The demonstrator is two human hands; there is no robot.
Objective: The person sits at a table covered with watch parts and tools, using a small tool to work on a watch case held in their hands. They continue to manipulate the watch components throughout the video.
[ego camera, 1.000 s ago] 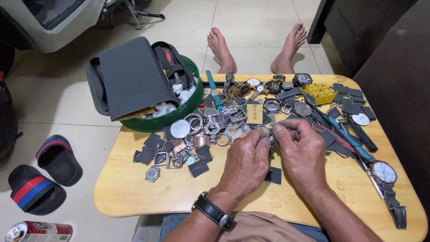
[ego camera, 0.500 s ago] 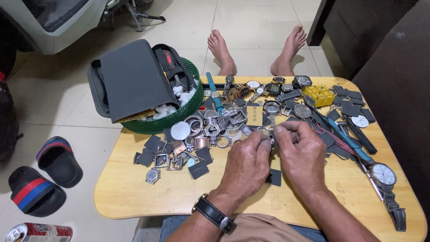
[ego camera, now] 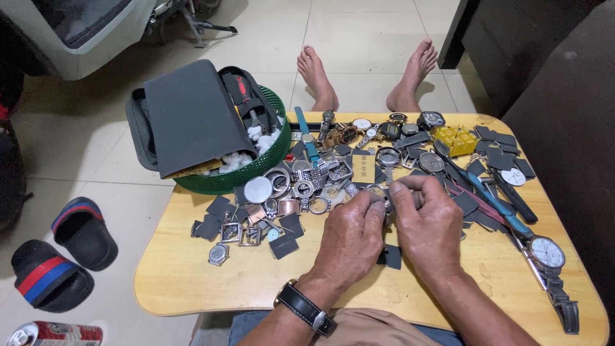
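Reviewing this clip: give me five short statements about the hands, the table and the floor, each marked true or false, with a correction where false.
1. The left hand wears a black strap on its wrist. True.
2. The green basket stands at the table's near right corner. False: it sits at the far left, holding a grey case.
3. Both hands meet over the pile of watch parts, the right hand pinching something small. True; what it pinches is too small to tell.
4. A white-dialled watch lies right of the right hand. True.
5. The sandals are on the table. False: they lie on the floor at left.
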